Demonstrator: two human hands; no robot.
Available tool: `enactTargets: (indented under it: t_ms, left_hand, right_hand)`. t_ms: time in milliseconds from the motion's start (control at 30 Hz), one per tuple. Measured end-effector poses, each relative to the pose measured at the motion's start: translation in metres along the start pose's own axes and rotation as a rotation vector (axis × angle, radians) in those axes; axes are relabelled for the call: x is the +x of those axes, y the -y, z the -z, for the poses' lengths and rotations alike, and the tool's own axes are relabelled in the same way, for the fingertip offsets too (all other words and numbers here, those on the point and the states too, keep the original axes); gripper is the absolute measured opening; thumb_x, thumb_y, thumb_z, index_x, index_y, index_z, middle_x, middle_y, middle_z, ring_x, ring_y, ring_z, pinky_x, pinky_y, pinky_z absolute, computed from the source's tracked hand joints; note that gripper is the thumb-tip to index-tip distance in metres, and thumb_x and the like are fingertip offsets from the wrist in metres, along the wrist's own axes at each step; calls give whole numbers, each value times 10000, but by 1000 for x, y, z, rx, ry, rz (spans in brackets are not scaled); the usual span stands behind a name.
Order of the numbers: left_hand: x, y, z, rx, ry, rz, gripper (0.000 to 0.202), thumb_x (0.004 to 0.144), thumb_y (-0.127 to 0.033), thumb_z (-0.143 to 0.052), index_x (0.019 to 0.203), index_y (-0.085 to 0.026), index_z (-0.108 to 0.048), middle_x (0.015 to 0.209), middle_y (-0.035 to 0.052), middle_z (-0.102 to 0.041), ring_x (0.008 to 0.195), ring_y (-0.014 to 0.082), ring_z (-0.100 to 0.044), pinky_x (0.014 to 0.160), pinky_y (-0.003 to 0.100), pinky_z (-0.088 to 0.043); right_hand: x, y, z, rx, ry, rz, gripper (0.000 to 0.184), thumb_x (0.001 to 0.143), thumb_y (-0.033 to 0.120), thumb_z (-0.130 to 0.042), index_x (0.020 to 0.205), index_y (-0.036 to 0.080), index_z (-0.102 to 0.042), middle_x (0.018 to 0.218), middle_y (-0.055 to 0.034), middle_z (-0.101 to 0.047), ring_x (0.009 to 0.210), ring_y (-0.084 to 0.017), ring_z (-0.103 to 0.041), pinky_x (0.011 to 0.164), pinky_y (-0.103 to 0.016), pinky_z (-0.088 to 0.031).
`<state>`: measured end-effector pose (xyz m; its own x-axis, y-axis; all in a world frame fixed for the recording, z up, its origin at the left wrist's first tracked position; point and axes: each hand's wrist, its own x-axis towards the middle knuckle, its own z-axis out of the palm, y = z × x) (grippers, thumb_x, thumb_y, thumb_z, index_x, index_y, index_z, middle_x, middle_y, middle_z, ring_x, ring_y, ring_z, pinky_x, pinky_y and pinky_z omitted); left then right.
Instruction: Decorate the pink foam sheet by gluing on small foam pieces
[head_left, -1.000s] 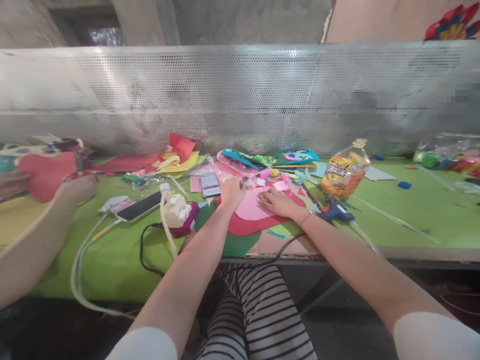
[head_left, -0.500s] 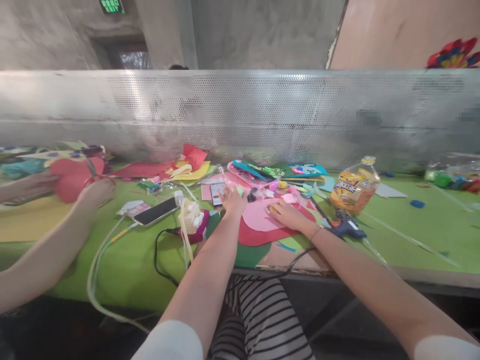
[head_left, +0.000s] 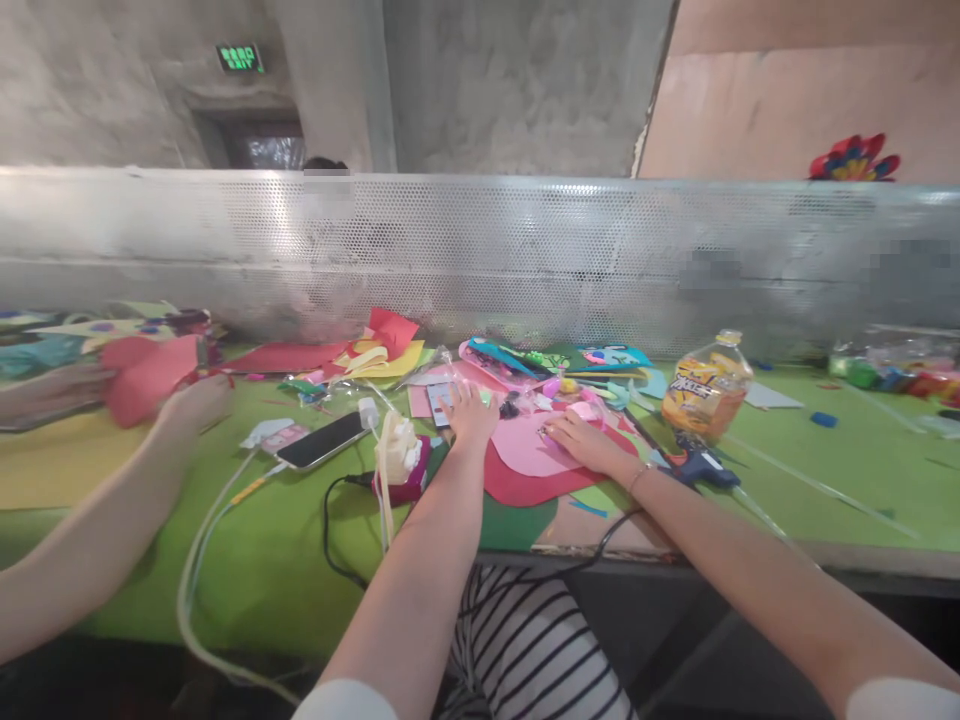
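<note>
My left hand reaches forward with its fingers spread, beside and partly over a phone with a lit screen. My right hand lies with its fingers stretched over a pink rounded sheet. Something small and shiny shows at its fingers; I cannot make out what. Under the pink sheet is a larger red sheet, and a dark green piece lies nearer the table edge. Small pink and black bits lie just beyond my hands.
At right stand a bottle of orange drink and a blue glue gun. Left are a power strip with cables and a black-screened phone. Another person's hands hold a red cutout. A perforated metal panel runs behind.
The camera view has tilted up slightly, so everything sits lower in the picture. Both my hands stay in nearly the same places on the table.
</note>
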<state>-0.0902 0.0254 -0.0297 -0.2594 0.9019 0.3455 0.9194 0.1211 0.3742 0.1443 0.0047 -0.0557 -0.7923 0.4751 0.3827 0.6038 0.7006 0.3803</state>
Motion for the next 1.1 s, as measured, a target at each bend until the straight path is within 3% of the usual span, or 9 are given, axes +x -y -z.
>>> enactTargets:
  t_ms: [200,567,800,967,1100]
  left_hand:
    - [-5,-3,2,-33,-27,-99,682,870,-523,-206,1429,-147,-309,1534,146,-192,1437,283,-78,1136,541,-60]
    - [-1,-14,-2,-43,-123,-168,672,868,-527,-264,1455,-200,-238,1536,132,-192,1431,290,-109,1135,549,-47]
    - [-1,-16,-3,-15,-111,-193,648,878,-518,-257,1451,-215,-253,1532,120,-208,1425,290,-134,1138,542,-41]
    - [-2,-17,-2,-23,-101,-216,640,879,-508,-285,1448,-216,-258,1528,132,-211,1417,301,-158,1130,558,-56]
    - [-7,-24,4,-59,-48,-285,589,873,-465,-360,1394,-191,-358,1483,147,-296,1392,303,-219,1121,520,-173]
  right_hand:
    - [3,1,6,81,31,-50,384,945,168,-253,1135,124,-583,1214,-166,-554,1070,-252,-452,912,-475,-449]
    - [7,10,24,96,91,-73,391,942,147,-273,1246,143,-518,1303,-147,-510,1132,-246,-445,914,-465,-463]
    - [12,9,23,109,69,-74,374,961,230,-273,1138,151,-593,1295,-143,-520,1137,-253,-433,933,-477,-448]
    - [12,6,21,111,43,-42,320,947,205,-329,1091,145,-608,1273,-170,-522,1151,-263,-432,934,-483,-435]
    - [10,5,19,133,51,-93,346,957,209,-268,1102,135,-573,1252,-184,-505,1154,-267,-426,944,-490,-411]
